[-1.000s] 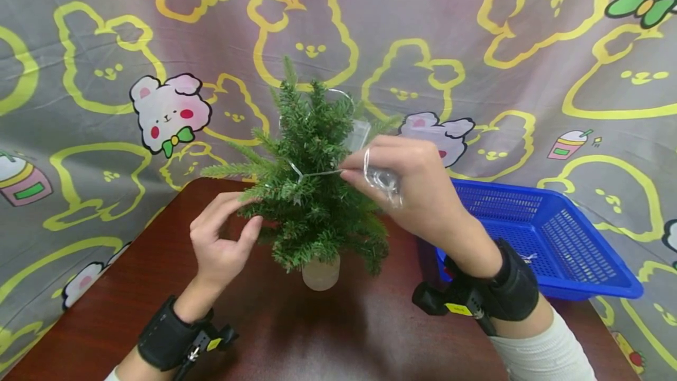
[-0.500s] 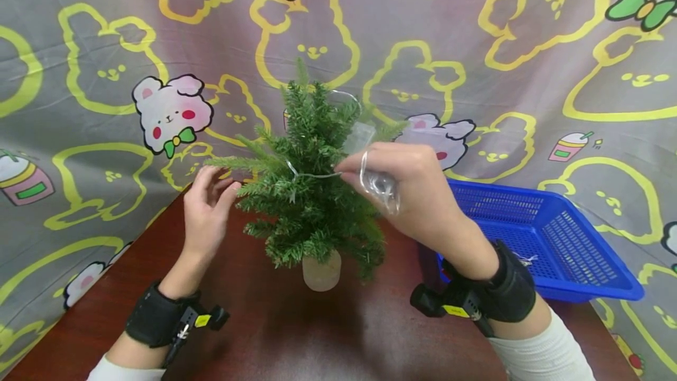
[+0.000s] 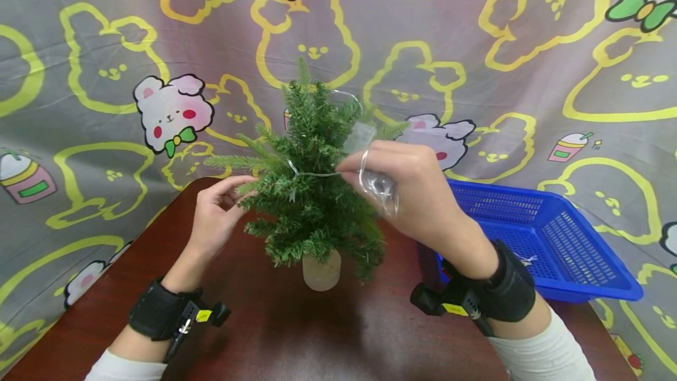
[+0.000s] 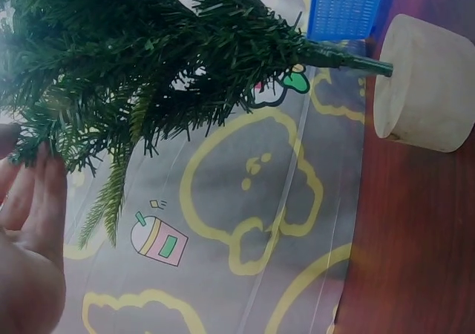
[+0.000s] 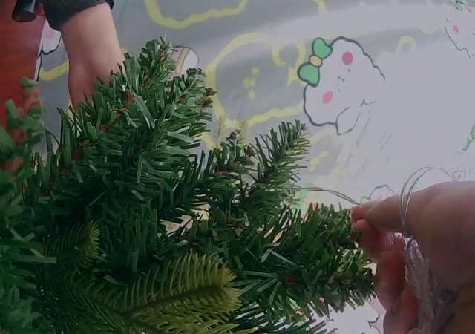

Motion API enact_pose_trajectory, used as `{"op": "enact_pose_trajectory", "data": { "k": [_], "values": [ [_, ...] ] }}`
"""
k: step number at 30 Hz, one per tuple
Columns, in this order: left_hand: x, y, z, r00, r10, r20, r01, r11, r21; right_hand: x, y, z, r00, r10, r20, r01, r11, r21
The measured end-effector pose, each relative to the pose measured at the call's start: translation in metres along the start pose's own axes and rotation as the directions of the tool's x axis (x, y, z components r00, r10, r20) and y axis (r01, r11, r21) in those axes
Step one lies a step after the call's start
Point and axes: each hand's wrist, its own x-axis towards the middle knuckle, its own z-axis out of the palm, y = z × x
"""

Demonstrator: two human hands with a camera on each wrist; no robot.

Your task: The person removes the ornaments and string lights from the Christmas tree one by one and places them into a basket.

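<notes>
A small artificial Christmas tree (image 3: 312,210) stands in the middle of the table on a pale round base (image 3: 321,272). My left hand (image 3: 217,210) is at its left side, a green branch tip (image 4: 33,137) between thumb and fingers. My right hand (image 3: 409,187) pinches a thin clear wire (image 3: 317,174), pulled taut across the front of the tree. The rest of that wire lies bundled in a coil (image 3: 379,186) against the right palm, one loop passing over the fingers. Behind the right fingers shows a clear plastic piece (image 3: 359,137), partly hidden.
A blue plastic basket (image 3: 576,251) stands at the right of the dark wooden table (image 3: 254,328), a few small items inside it. Behind the table hangs a grey cloth (image 3: 222,28) with cartoon prints. Each wrist wears a black strap with a camera.
My left hand left its lower spot on the tree, swung out left, then came back in to a branch tip. The tree shifted slightly. The right hand keeps its pinch on the wire.
</notes>
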Motion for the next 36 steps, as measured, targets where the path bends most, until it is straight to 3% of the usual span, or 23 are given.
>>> {"op": "enact_pose_trajectory", "data": {
  "k": [6,11,16,19,27,36],
  "values": [
    [-0.01,0.003,0.003,0.996,0.074,-0.052,-0.075,0.997,-0.022,-0.001,0.002,-0.001,1.0,0.015,-0.021,-0.016,0.998,-0.056],
    [-0.017,0.007,0.006,0.983,0.16,-0.094,-0.164,0.985,-0.046,-0.003,0.003,-0.004,0.999,0.02,-0.043,-0.024,0.996,-0.089],
    [-0.022,0.009,0.01,0.959,0.265,-0.1,-0.276,0.952,-0.129,-0.005,0.005,-0.004,0.998,0.021,-0.055,-0.026,0.996,-0.089],
    [-0.024,0.01,0.012,0.95,0.299,-0.09,-0.311,0.934,-0.177,-0.005,0.005,-0.003,0.998,0.021,-0.062,-0.026,0.996,-0.087],
    [-0.032,0.015,0.015,0.951,0.291,-0.106,-0.297,0.954,-0.047,-0.001,0.007,-0.01,0.997,-0.025,-0.074,0.015,0.992,-0.129],
    [-0.038,0.021,0.024,0.938,0.324,-0.121,-0.331,0.943,-0.041,-0.005,0.007,-0.02,0.997,0.003,-0.082,-0.017,0.985,-0.171]
  ]
}}
